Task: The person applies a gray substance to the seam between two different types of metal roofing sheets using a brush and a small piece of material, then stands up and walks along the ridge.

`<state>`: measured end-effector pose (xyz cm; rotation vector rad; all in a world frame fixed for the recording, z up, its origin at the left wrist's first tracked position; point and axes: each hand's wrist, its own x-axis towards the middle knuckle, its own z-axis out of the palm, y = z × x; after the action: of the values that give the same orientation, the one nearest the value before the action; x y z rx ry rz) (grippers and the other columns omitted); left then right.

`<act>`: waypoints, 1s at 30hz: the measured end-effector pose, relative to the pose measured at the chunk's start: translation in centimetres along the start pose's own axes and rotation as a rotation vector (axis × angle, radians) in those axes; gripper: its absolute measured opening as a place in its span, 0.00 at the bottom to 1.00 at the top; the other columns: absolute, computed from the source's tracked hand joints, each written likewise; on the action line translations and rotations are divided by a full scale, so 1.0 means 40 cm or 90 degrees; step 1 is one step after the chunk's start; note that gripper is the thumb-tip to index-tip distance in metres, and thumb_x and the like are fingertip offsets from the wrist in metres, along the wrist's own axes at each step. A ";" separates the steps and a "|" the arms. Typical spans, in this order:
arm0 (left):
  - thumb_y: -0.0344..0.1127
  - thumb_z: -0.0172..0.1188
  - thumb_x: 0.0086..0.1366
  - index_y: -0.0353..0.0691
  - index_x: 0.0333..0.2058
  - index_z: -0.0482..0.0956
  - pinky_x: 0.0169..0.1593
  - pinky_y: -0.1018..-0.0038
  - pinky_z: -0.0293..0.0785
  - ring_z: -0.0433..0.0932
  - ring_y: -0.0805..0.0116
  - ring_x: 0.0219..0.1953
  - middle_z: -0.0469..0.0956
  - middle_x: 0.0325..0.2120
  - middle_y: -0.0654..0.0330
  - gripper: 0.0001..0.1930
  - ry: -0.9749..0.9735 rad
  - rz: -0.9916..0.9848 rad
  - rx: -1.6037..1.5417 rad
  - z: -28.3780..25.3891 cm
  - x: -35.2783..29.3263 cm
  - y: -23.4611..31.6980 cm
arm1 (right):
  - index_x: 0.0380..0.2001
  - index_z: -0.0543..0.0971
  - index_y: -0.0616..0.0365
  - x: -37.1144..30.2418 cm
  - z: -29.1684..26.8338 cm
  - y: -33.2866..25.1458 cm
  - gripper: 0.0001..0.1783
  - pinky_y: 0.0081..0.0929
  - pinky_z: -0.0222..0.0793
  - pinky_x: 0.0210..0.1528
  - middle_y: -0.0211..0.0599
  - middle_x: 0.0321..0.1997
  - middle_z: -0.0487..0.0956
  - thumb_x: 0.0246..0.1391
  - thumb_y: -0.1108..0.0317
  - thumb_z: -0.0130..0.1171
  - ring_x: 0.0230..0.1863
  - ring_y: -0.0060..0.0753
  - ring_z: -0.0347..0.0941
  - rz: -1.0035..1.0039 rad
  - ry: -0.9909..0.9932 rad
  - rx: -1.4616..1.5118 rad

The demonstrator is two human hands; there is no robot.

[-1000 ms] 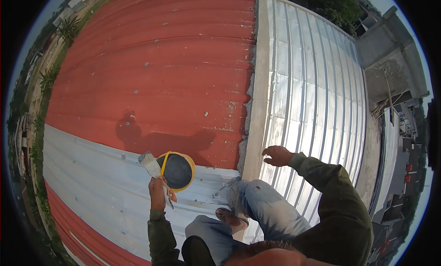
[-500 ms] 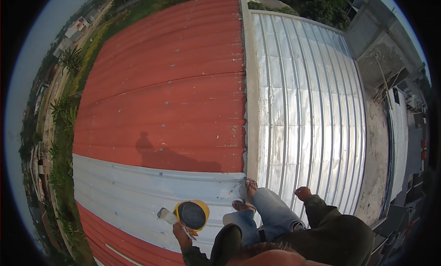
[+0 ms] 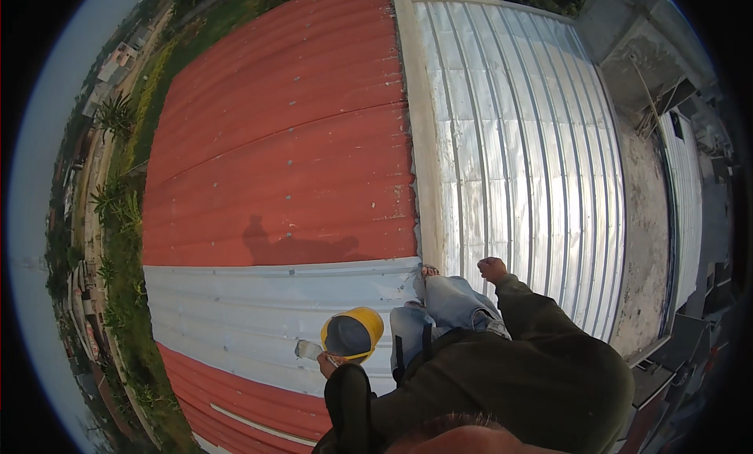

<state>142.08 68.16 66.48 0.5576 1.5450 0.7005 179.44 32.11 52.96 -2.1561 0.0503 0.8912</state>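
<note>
At the lower middle my left hand is closed round the handle of a wide paintbrush, whose pale, paint-covered bristles point left. Against that hand is a yellow bucket with grey contents inside; whether the fingers also grip the bucket's handle is hidden. My right hand is held out over the silver roofing with its fingers curled in, and nothing shows in it. My sandalled feet stand by the right end of the white-painted strip, beside the concrete ledge.
Red corrugated roofing lies beyond the painted strip, and more red sheet lies nearer. A raised concrete ledge divides it from shiny silver roofing on the right. The roof's left edge drops to greenery.
My left hand, the brush and the bucket have shifted right and slightly up together. My right hand has moved up and left. The view has shifted as my body moved forward.
</note>
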 end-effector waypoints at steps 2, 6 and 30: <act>0.45 0.45 0.57 0.46 0.23 0.64 0.13 0.76 0.62 0.61 0.72 0.09 0.62 0.13 0.65 0.11 0.002 0.019 -0.014 -0.028 0.009 -0.006 | 0.30 0.79 0.62 -0.009 -0.006 -0.031 0.16 0.26 0.68 0.22 0.35 0.23 0.77 0.47 0.59 0.56 0.20 0.26 0.73 0.023 -0.005 0.025; 0.46 0.45 0.57 0.46 0.22 0.63 0.13 0.76 0.62 0.60 0.71 0.09 0.61 0.12 0.65 0.12 0.002 -0.048 0.010 0.020 -0.051 0.042 | 0.33 0.79 0.61 -0.046 -0.025 -0.004 0.14 0.21 0.64 0.16 0.32 0.21 0.76 0.48 0.61 0.57 0.18 0.22 0.70 0.110 -0.008 0.095; 0.46 0.44 0.58 0.46 0.25 0.64 0.13 0.74 0.67 0.65 0.72 0.10 0.65 0.12 0.65 0.11 -0.083 -0.142 -0.025 -0.022 -0.017 0.085 | 0.36 0.75 0.61 -0.072 -0.068 0.063 0.12 0.22 0.59 0.13 0.32 0.22 0.73 0.50 0.66 0.53 0.18 0.24 0.68 0.242 0.002 0.315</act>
<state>141.09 69.94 69.42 0.3856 1.4419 0.5128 178.09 27.82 54.27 -1.7041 0.6335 0.9652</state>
